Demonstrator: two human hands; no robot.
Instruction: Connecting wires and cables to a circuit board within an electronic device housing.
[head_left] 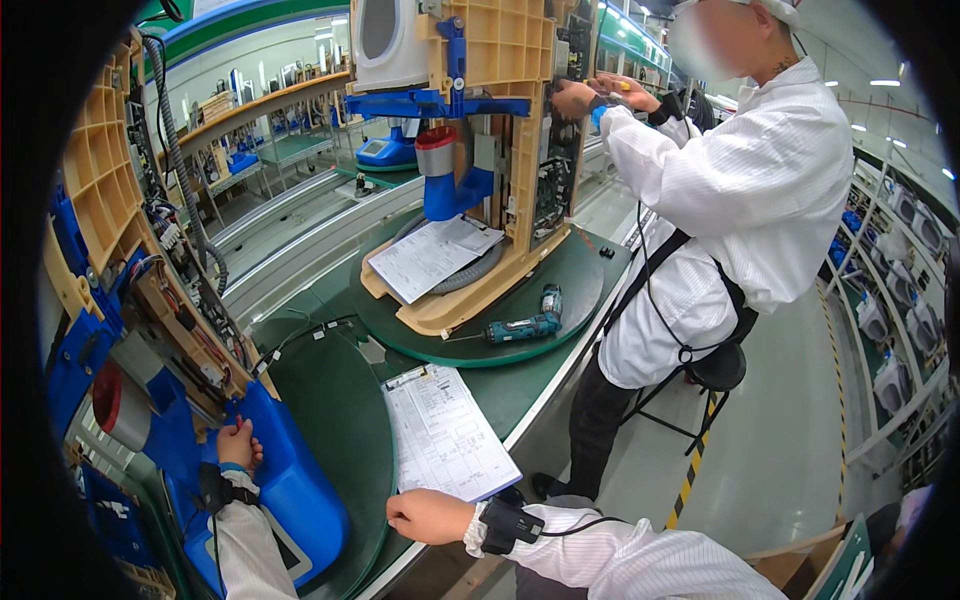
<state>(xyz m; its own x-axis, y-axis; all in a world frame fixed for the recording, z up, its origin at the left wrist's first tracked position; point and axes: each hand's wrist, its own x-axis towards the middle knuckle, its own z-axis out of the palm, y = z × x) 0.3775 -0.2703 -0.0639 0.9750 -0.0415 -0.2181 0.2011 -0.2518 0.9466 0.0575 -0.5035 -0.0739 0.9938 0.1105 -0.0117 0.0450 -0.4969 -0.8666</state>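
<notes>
My left hand (238, 447) is closed over the blue base (300, 480) of a tall machine at the left. A small red piece (240, 423) shows at its fingertips; most of it is hidden, and its kind is unclear. Beside this hand stands a blue bracket, with a red-rimmed grey cup (118, 405) to its left. My right hand (430, 515) is curled loosely, with nothing visible in it, just below a clipboard with printed sheets (450, 435). Both wrists carry black strapped devices.
A second machine with a tan frame (500, 50) stands on a green turntable (590, 290), with papers (432, 258) and a teal power drill (527, 318) there. A seated co-worker in white (740, 190) works at its right side. Racks of parts (900, 300) line the far right.
</notes>
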